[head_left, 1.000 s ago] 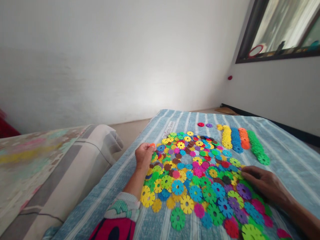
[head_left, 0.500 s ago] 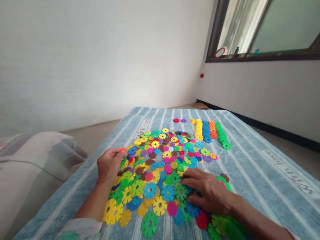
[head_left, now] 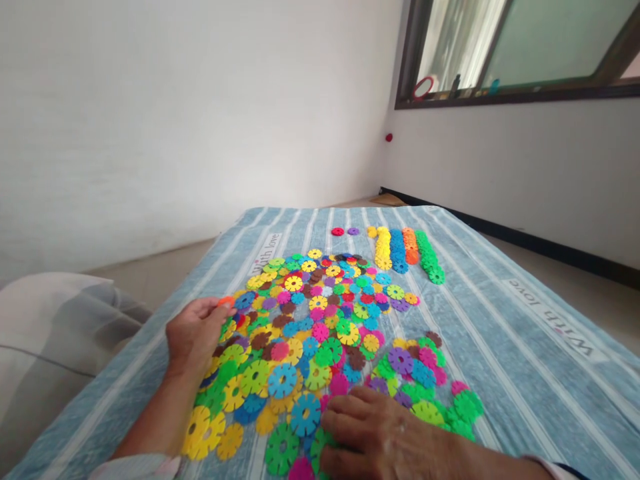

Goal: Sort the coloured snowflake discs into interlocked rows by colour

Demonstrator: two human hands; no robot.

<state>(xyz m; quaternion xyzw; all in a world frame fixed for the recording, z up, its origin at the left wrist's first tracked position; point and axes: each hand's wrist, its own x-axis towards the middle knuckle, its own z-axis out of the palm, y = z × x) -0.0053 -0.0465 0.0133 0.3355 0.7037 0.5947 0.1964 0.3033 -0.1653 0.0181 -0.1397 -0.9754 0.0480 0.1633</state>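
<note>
Many notched plastic snowflake discs in mixed colours lie in a loose pile (head_left: pixel 293 283) over the middle and near part of the cloth. At the pile's left edge, my left hand (head_left: pixel 195 331) pinches an orange snowflake disc (head_left: pixel 226 302) between thumb and fingers. My right hand (head_left: pixel 377 430) rests low on the near side of the pile, palm down, its fingers bent and slightly apart over the discs. Under and beside its fingertips are green, pink and blue discs. What lies beneath the right palm is hidden.
At the far right, overlapping discs form rows: yellow (head_left: pixel 383 248), blue (head_left: pixel 398 252), orange (head_left: pixel 411 247) and green (head_left: pixel 430 259). A red disc (head_left: pixel 338 231) and a purple disc (head_left: pixel 353 231) lie singly beside them. The striped cloth (head_left: pixel 500 333) covers the surface.
My right hand has moved left and nearer across the pile, uncovering discs on the right. The left hand still pinches the orange disc. The view has shifted slightly.
</note>
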